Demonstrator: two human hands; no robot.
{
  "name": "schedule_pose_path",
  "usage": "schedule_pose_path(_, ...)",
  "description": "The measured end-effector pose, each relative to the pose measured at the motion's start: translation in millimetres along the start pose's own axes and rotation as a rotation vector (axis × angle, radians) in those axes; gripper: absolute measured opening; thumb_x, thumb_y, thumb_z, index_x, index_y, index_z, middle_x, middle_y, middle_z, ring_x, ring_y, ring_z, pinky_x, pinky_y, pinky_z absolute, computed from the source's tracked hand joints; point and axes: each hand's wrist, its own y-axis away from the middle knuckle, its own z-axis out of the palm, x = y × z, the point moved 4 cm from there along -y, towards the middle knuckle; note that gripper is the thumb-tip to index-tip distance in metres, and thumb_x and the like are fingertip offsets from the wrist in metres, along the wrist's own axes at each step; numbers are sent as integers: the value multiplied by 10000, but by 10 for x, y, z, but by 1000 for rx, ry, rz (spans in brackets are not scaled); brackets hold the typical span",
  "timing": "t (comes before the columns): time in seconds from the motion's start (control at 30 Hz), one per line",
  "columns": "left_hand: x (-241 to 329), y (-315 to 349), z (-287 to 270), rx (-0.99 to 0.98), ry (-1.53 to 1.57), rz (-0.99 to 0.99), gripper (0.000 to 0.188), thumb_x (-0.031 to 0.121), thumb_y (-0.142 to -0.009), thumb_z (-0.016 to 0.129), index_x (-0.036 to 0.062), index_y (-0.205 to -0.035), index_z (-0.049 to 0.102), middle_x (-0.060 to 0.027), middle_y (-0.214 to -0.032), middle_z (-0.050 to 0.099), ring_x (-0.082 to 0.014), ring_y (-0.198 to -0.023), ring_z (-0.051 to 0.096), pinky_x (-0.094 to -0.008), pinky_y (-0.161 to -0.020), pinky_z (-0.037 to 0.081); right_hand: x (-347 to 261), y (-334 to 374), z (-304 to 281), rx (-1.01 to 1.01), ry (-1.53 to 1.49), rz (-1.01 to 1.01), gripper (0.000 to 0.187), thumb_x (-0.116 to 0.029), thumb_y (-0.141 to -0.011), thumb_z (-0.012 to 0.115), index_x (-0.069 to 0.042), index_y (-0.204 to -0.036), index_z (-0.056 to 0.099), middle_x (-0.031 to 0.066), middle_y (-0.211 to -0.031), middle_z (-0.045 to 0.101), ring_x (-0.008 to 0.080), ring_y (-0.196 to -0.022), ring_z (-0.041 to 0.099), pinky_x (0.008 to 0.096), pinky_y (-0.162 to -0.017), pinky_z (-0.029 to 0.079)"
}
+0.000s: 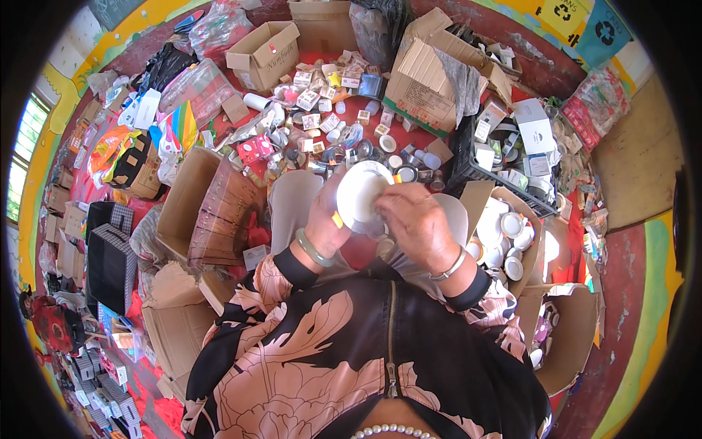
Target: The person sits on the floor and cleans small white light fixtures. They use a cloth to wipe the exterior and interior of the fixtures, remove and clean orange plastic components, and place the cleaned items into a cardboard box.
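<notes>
Left hand (pixel 327 211), fingers wrapped round a white container (pixel 358 192) above the lap; right hand (pixel 420 219), fingers pinching its rim; white lids (pixel 512 224) reach the right edge of a cardboard box (pixel 477 202)

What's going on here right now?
A person holds a white round item in the left hand, while the right hand has its fingers at the item's right edge; whether they grip it is unclear. To the right, a cardboard box holds white round pieces. Ahead, small boxes and containers lie in a loose heap.
</notes>
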Motion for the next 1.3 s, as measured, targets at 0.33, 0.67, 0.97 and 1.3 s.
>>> schedule_pose_path(0.33, 99, 17, 90, -63, -11, -89, 452, 183, -824, 614, 31, -1210, 435, -131, -1131, 558, -208, -1049, 554, -313, -862, 450, -176, -193, 11, -23, -189, -28, 214, 49, -683, 586, -32, -881, 589, 126, -934, 587, 322, -876, 563, 376, -760, 469)
schedule_pose_path(0.67, 267, 31, 128, -125, -329, 68, 489, 189, -810, 628, 32, -1229, 431, -116, -1135, 545, -216, -1058, 539, -321, -883, 438, -105, -243, -60, 77, -114, 23, 152, 14, -712, 598, -38, -855, 595, 108, -876, 582, 303, -852, 567, 363, -751, 466)
schedule_pose_path(0.97, 299, 20, 76, -154, 546, -128, 399, 162, -877, 558, 14, -1225, 430, -95, -1165, 529, -186, -1068, 529, -326, -926, 427, 183, -215, -222, 98, -68, 206, 171, 45, -699, 568, -34, -849, 587, 116, -870, 589, 309, -842, 568, 370, -737, 465)
schedule_pose_path(1.3, -19, 77, 71, -98, 1016, -351, 369, 214, -947, 414, 52, -1279, 404, -96, -1198, 514, -184, -1087, 520, -336, -921, 440, -241, -272, 114, -5, -240, -64, 250, 74, -692, 575, -35, -915, 605, 128, -976, 588, 313, -889, 559, 357, -765, 474)
